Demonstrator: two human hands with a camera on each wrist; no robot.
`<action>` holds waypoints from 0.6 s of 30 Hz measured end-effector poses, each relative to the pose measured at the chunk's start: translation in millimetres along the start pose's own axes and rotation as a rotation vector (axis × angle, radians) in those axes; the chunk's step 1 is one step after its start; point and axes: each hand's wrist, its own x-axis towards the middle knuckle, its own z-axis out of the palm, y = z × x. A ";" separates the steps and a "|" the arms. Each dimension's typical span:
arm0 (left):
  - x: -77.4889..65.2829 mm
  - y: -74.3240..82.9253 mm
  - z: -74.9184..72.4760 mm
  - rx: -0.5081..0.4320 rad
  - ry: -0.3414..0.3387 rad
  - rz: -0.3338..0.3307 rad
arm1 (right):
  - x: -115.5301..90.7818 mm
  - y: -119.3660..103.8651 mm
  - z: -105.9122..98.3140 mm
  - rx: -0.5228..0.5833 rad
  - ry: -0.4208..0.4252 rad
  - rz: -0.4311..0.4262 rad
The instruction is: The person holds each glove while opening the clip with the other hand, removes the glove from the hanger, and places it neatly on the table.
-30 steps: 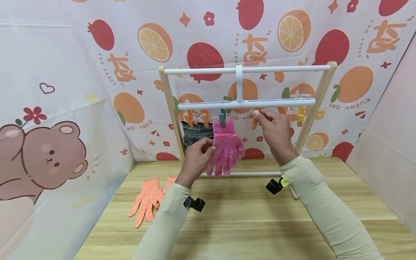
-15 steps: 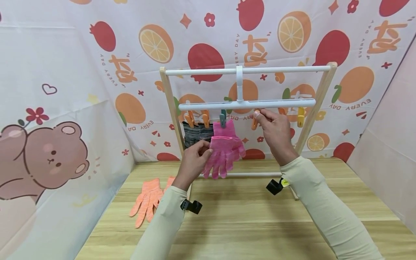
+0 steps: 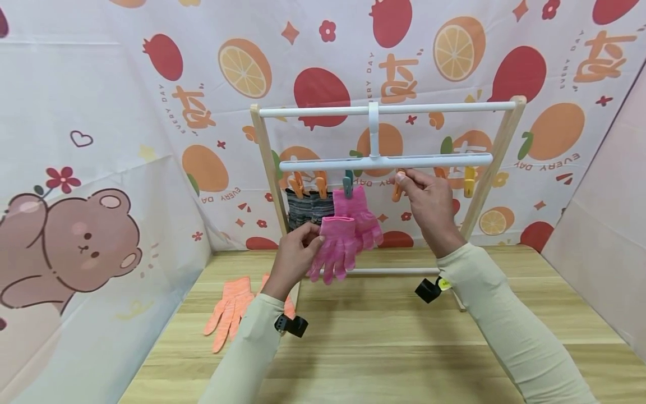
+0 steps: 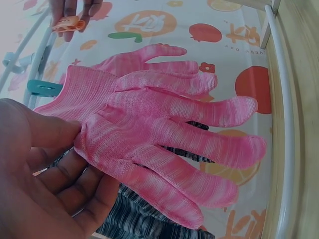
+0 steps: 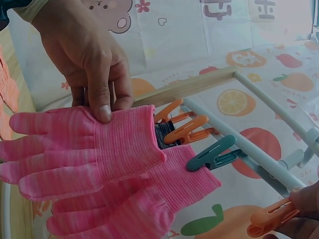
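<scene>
My left hand (image 3: 295,255) pinches a pink knit glove (image 4: 134,124) by its side edge near the cuff, thumb on top. Behind it, a second pink glove (image 5: 124,204) hangs from the hanger (image 3: 424,161) by a teal clothespin (image 5: 212,154). To the right, my right hand (image 3: 429,205) pinches an orange clothespin (image 5: 269,219) just under the hanger bar, thumb against it. That clothespin carries no cloth. Grey striped gloves (image 3: 308,207), partly covered by the pink one, hang at the left under two orange clothespins (image 5: 189,130).
The white hanger hooks over the top rod of a wooden-sided rack (image 3: 499,157). A yellow clothespin (image 3: 469,182) and another orange clothespin (image 3: 441,173) hang at its right. Orange gloves (image 3: 232,306) lie on the wooden table (image 3: 383,348), partly behind my left forearm.
My left hand has drawn the front pink glove down and left, away from the clipped one, uncovering more of that glove. My right hand stays at the orange clothespin.
</scene>
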 end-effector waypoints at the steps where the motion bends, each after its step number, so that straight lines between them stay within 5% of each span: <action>1: -0.5 -0.2 -0.7 0.004 0.002 0.003 | 0.1 0.1 0.0 0.005 -0.001 -0.003; 18: -9.1 -4.4 -9.0 0.025 0.013 -0.020 | 0.3 -0.3 0.6 -0.014 0.006 -0.003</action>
